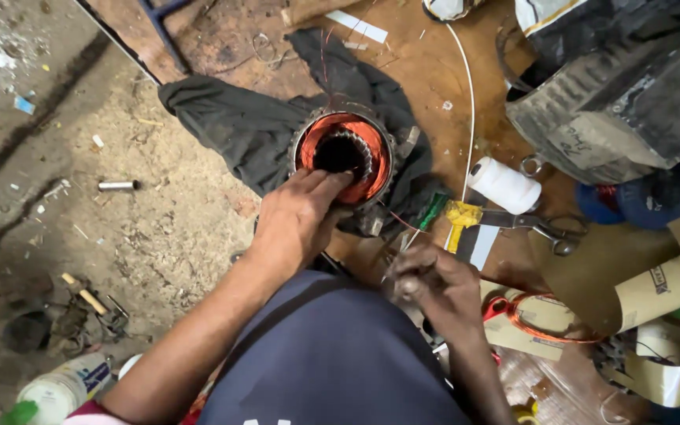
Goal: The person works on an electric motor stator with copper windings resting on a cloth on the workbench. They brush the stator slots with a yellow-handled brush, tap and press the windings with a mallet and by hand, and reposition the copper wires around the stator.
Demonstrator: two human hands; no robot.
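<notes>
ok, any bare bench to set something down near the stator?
Bare board lies between the dark cloth and the white cord. Right of the stator is crowded: thread spool, scissors, paper rolls. The left hand touches the stator.

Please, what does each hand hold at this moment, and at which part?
The left hand holds nothing; its fingertips rest on the rim of the round copper-wound motor stator. The right hand is closed, but what it pinches cannot be told.

Copper-wound round motor stator (344,155) sits on dark crumpled cloth (238,126), centre of brown wooden counter (434,79). White thread spool (504,185) right of it, steel scissors (541,227) nearer right. Grey motor housing (623,102) far right. Dirt floor (120,236) left.
</notes>
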